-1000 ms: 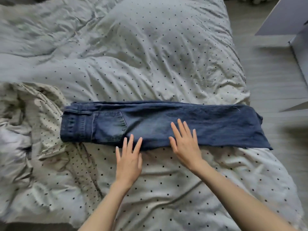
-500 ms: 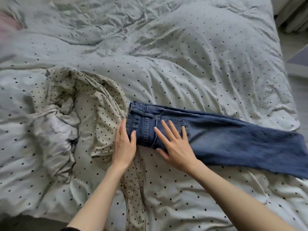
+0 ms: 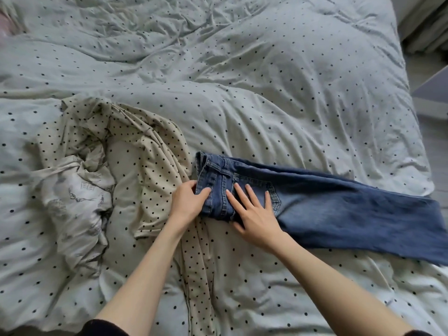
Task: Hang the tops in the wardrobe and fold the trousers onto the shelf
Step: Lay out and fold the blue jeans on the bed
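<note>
Blue jeans lie folded lengthwise across the bed, waistband to the left, legs running off to the right edge. My left hand grips the waistband end, thumb on top and fingers tucked under the denim. My right hand lies flat with spread fingers on the back pocket area. A crumpled beige dotted top lies just left of the jeans, with a pale printed garment bunched beside it.
The bed is covered by a pale green duvet with black dots. Grey floor and the corner of a white furniture piece show at the right edge.
Both hands slid left along the jeans from the middle to the waistband. My left hand now curls around the waistband end, lifting it slightly. The view shifted left.
</note>
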Action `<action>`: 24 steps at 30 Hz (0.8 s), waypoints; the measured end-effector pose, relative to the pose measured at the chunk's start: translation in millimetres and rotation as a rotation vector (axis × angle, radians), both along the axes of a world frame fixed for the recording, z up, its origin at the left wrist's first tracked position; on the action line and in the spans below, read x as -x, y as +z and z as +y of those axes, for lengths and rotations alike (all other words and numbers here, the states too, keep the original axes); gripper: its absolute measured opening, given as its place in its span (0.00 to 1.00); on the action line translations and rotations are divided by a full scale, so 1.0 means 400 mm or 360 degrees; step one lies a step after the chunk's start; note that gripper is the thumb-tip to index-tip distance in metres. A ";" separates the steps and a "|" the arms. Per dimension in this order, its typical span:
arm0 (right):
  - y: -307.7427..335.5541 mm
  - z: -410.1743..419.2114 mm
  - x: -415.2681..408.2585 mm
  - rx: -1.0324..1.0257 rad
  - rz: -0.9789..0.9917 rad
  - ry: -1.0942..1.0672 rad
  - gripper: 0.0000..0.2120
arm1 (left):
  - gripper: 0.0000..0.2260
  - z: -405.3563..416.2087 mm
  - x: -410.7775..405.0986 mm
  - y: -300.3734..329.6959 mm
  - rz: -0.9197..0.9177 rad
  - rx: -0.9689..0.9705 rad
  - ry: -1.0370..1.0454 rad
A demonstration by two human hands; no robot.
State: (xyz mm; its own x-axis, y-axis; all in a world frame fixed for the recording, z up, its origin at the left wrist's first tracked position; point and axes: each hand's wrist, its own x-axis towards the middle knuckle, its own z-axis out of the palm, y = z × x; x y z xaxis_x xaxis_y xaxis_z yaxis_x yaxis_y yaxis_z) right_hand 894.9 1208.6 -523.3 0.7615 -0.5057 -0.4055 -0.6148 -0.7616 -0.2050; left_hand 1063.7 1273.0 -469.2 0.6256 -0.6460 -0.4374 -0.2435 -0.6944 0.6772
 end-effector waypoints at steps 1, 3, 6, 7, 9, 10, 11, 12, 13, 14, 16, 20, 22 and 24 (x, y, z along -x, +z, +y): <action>0.008 -0.002 -0.003 -0.0025 -0.0021 -0.0009 0.35 | 0.06 0.000 0.004 0.014 -0.0041 0.0047 -0.0003; 0.029 -0.010 -0.021 -0.0056 -0.0110 -0.0035 0.34 | 0.05 -0.005 0.003 0.048 -0.0140 0.0168 0.0046; 0.093 -0.023 -0.061 -0.0070 -0.0286 -0.0142 0.34 | 0.09 -0.025 -0.004 0.129 -0.0323 0.0313 0.0046; 0.124 -0.026 -0.074 -0.0073 -0.0346 -0.0180 0.34 | 0.09 -0.034 -0.006 0.170 -0.0385 0.0355 0.0024; 0.176 -0.031 -0.108 -0.0105 -0.0420 -0.0203 0.34 | 0.09 -0.046 -0.017 0.239 -0.0522 0.0402 0.0003; 0.200 -0.037 -0.124 -0.0118 -0.0463 -0.0196 0.35 | 0.09 -0.052 -0.023 0.270 -0.0606 0.0428 0.0006; 0.223 -0.044 -0.138 -0.0131 -0.0514 -0.0184 0.36 | 0.09 -0.057 -0.027 0.298 -0.0683 0.0453 0.0020; 0.244 -0.053 -0.146 -0.0140 -0.0571 -0.0165 0.36 | 0.09 -0.062 -0.026 0.325 -0.0749 0.0484 0.0039; 0.265 -0.065 -0.147 -0.0153 -0.0628 -0.0141 0.37 | 0.09 -0.071 -0.020 0.348 -0.0803 0.0515 0.0054; 0.281 -0.082 -0.140 -0.0179 -0.0666 -0.0110 0.38 | 0.09 -0.082 -0.007 0.366 -0.0870 0.0523 0.0047; 0.295 -0.118 -0.081 -0.0236 -0.0689 -0.0030 0.38 | 0.08 -0.106 0.049 0.380 -0.0997 0.0451 -0.0039; 0.244 -0.152 0.147 -0.0418 -0.0747 -0.0162 0.32 | 0.09 -0.134 0.246 0.311 -0.0975 0.0384 -0.0302; 0.203 -0.166 0.277 -0.0621 -0.0951 -0.0635 0.23 | 0.09 -0.147 0.359 0.258 -0.0922 0.0361 -0.0452; 0.172 -0.203 0.393 -0.0908 -0.1166 -0.1280 0.16 | 0.11 -0.182 0.461 0.212 -0.0805 0.0379 -0.0577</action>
State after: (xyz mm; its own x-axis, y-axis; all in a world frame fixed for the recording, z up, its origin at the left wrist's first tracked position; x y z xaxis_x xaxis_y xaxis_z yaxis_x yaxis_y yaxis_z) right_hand 737.5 1127.2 -454.4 0.4558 -0.8266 -0.3301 -0.4676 0.0932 -0.8790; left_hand 879.2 1200.3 -384.6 0.4412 -0.8968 0.0337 -0.7616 -0.3543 0.5426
